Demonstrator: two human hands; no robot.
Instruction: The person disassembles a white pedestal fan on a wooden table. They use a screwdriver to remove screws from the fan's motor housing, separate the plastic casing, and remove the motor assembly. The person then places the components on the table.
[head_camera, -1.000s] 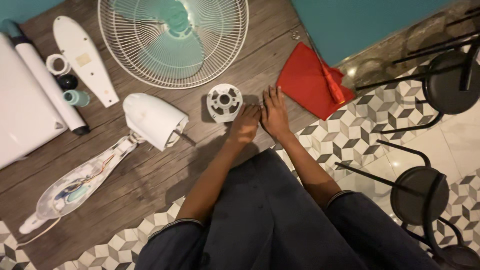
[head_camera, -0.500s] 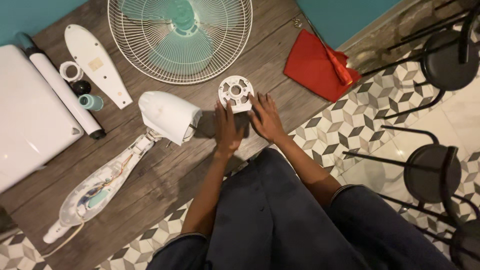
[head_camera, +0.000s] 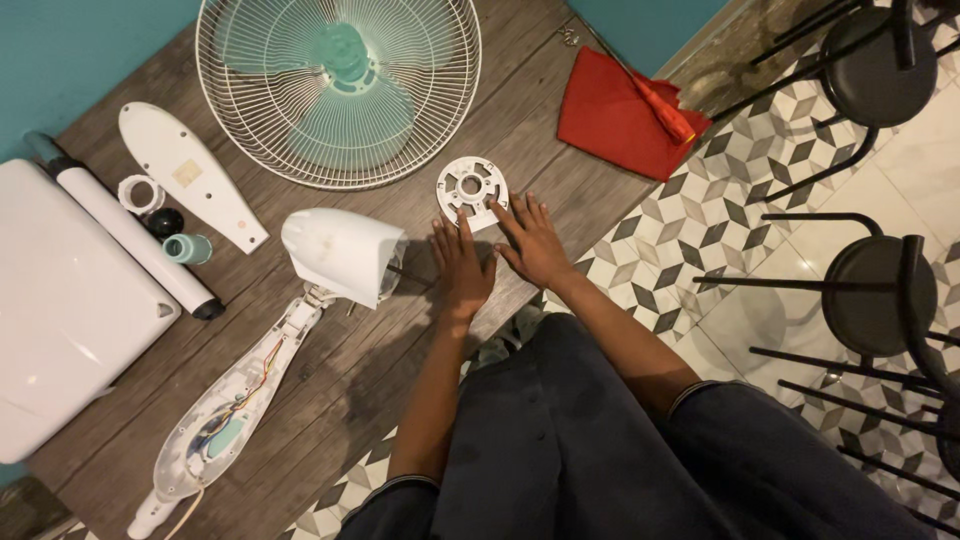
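Resting flat on the wooden floor (head_camera: 400, 380), the left hand (head_camera: 462, 268) lies palm down with fingers spread and released, gripping nothing; its fingertips sit just below the round white plastic mount (head_camera: 471, 190); the right hand (head_camera: 532, 243) is likewise open and flat, its fingertips touching the lower right edge of that mount; the mount lies face up on the planks, between the hands and the fan cage (head_camera: 338, 90), close under the cage's rim; inside the cage the pale green blades (head_camera: 345, 95) show through the wire; left of the left hand stands the white motor housing (head_camera: 340, 253), its short shaft pointing toward the wrist, joined below to the opened stem (head_camera: 225, 415) with coloured wires exposed; farther left lie a white cover panel (head_camera: 185, 175), a white tube (head_camera: 135, 245) and small caps (head_camera: 165, 215); upper right, a red cloth (head_camera: 620, 125) carries a red-handled screwdriver (head_camera: 655, 100); black stools (head_camera: 880, 290) stand on the patterned tiles
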